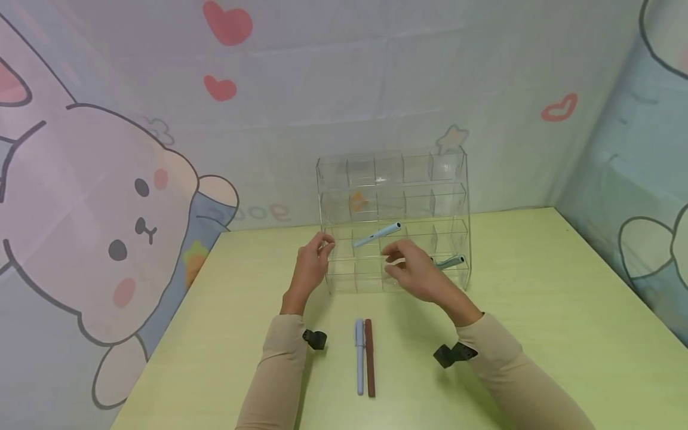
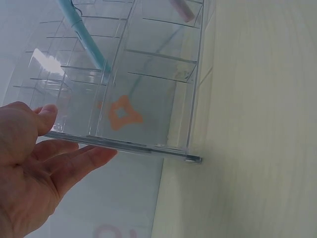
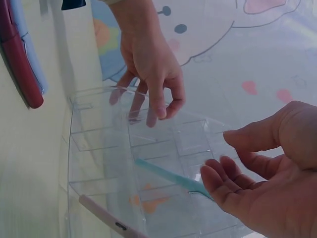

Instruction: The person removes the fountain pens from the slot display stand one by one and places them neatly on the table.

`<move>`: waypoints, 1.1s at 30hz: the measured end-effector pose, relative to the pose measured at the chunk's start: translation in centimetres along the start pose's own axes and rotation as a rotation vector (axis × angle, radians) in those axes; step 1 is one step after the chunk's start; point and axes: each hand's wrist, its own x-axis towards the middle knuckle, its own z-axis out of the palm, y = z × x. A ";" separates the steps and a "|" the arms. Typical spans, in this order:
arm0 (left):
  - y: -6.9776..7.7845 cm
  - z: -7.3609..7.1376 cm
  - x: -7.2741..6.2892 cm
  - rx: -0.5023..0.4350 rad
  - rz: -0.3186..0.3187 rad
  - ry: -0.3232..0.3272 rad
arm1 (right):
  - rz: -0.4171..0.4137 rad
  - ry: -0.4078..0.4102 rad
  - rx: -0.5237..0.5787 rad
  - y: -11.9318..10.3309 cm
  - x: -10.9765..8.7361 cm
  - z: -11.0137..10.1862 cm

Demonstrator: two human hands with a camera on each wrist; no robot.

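A clear acrylic rack (image 1: 344, 280) with stepped rows of compartments stands towards the back of the table. My left hand (image 1: 312, 263) holds its left side panel, thumb on one face and fingers on the other in the left wrist view. In front of the lower rows is my right hand (image 1: 416, 272), fingers loosely bent with nothing between them. A light blue pen (image 1: 378, 235) leans slanted in the second row from the bottom, close to the right fingertips. Lower right, a greyish pen (image 1: 450, 262) slants in the bottom row, partly hidden by the right hand.
Side by side on the table, in front of the rack, lie a pale blue pen (image 1: 360, 358) and a dark red pen (image 1: 369, 358). Behind the table (image 1: 537, 286) hangs a cloth (image 1: 344, 107) printed with cartoon animals and hearts.
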 end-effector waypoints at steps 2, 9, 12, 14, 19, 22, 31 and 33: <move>0.0 0.0 0.0 0.002 0.001 0.001 | -0.013 0.026 0.013 0.0 0.1 0.0; -0.1 0.2 0.0 0.009 -0.007 0.009 | -0.105 0.122 0.002 0.6 0.6 0.1; -0.2 0.2 -0.1 0.013 -0.003 0.006 | -0.151 0.194 -0.007 0.9 0.8 0.1; -0.1 0.2 0.0 0.014 0.001 0.004 | -0.175 0.241 -0.016 1.1 1.1 -0.1; 0.0 0.2 0.2 0.019 0.000 0.009 | -0.231 0.340 -0.062 1.5 2.0 -0.9; 0.0 0.1 0.2 0.020 0.001 0.008 | -0.245 0.365 -0.101 1.9 2.5 -1.2; 0.1 0.0 0.1 0.014 0.004 0.005 | -0.210 0.357 -0.151 2.4 3.5 -1.5; 0.1 0.0 0.0 0.013 0.005 0.003 | -0.205 0.354 -0.168 2.5 3.7 -1.5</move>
